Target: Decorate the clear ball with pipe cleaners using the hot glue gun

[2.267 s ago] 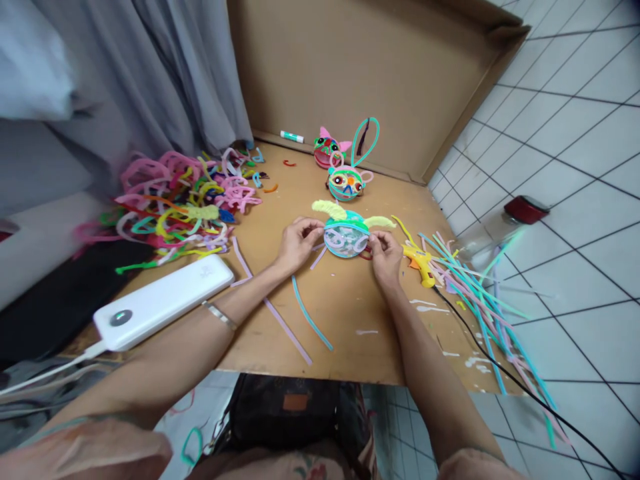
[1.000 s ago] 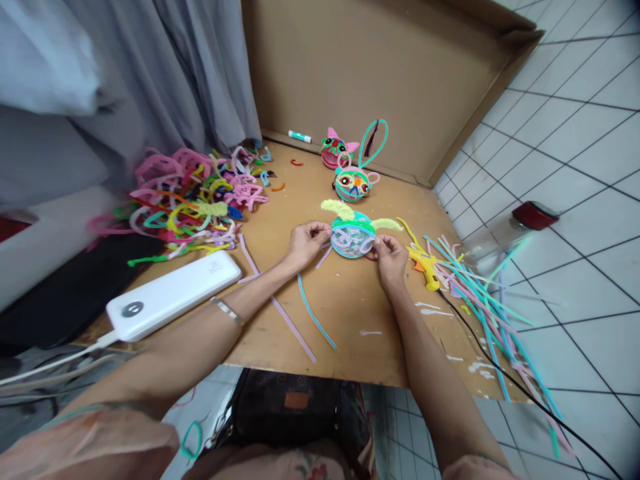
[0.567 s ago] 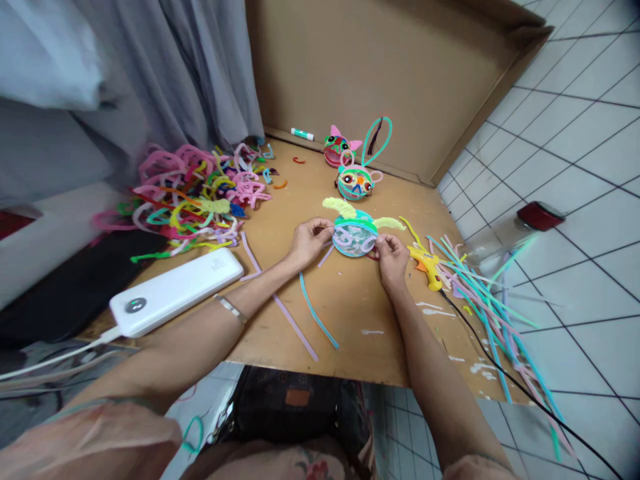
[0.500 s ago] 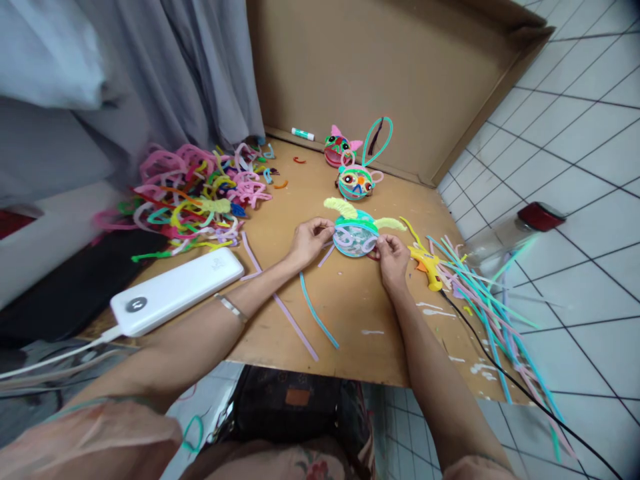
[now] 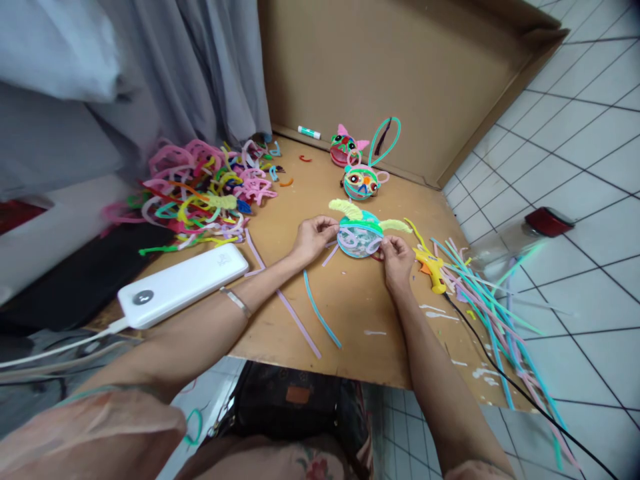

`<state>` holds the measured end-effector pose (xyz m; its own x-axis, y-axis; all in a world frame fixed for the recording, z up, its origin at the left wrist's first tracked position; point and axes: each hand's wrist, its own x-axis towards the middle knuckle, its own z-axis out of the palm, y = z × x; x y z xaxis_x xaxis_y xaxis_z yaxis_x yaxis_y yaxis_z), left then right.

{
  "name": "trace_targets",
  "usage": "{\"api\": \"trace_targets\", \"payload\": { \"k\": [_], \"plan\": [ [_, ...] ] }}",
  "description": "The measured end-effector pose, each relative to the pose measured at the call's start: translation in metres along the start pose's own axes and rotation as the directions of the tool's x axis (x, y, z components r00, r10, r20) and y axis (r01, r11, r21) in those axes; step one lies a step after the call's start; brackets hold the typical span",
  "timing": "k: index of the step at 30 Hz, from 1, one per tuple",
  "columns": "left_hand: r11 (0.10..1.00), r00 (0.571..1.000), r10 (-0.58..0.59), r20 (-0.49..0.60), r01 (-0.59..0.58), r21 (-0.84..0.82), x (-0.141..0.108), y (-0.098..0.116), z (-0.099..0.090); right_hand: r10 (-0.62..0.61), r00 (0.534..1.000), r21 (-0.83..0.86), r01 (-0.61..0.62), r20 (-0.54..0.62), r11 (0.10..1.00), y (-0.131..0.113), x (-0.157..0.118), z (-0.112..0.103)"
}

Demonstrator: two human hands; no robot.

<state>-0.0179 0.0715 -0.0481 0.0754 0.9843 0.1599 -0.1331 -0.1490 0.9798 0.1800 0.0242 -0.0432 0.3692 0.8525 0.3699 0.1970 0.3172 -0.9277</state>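
A clear round ball (image 5: pixel 359 248) rests on the table, banded with teal pipe cleaner and topped with green, with fuzzy pale-yellow ear pieces (image 5: pixel 346 209) on top. My left hand (image 5: pixel 319 238) pinches at its left side, where a curled lilac pipe cleaner (image 5: pixel 349 236) lies against the front. On the right side, my right hand (image 5: pixel 399 259) has its fingertips closed at a second lilac curl (image 5: pixel 373 245). Fingers partly cover the ends of both curls. Close by the right hand lies a yellow glue gun (image 5: pixel 431 269).
Two finished-looking animal balls (image 5: pixel 361 183) sit behind. Left are a tangled pipe-cleaner heap (image 5: pixel 210 190) and a white power bank (image 5: pixel 183 285). Straight pipe cleaners (image 5: pixel 493 317) overhang the right edge beside a black cord (image 5: pixel 480 341). Loose strips (image 5: pixel 320 310) lie in front. Cardboard (image 5: pixel 380 73) stands behind.
The whole view has shifted slightly, so everything appears a little further right. Both hands keep their pinch at the sides of the ball, with no clear movement against it.
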Motion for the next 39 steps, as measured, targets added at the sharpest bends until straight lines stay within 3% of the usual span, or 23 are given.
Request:
{"api": "trace_targets", "payload": {
  "k": [9,23,31,39],
  "plan": [
    [1.0,1.0,0.008,-0.008,-0.008,-0.007,0.0,-0.001,0.0,0.053,0.998,0.122,-0.058,0.044,0.991,0.005,0.001,0.0],
    [1.0,0.999,0.014,-0.031,-0.014,-0.002,-0.004,0.003,-0.004,0.203,0.979,0.172,-0.201,0.007,0.964,0.005,0.006,-0.003],
    [1.0,0.999,-0.029,-0.027,0.028,-0.006,-0.003,0.002,-0.005,0.164,0.985,0.112,-0.168,0.045,0.979,0.001,0.007,-0.003],
    [1.0,0.999,-0.02,-0.04,0.021,0.022,-0.008,0.011,-0.002,0.205,0.978,0.095,-0.209,0.046,0.973,-0.004,0.004,-0.001]
  ]
}}
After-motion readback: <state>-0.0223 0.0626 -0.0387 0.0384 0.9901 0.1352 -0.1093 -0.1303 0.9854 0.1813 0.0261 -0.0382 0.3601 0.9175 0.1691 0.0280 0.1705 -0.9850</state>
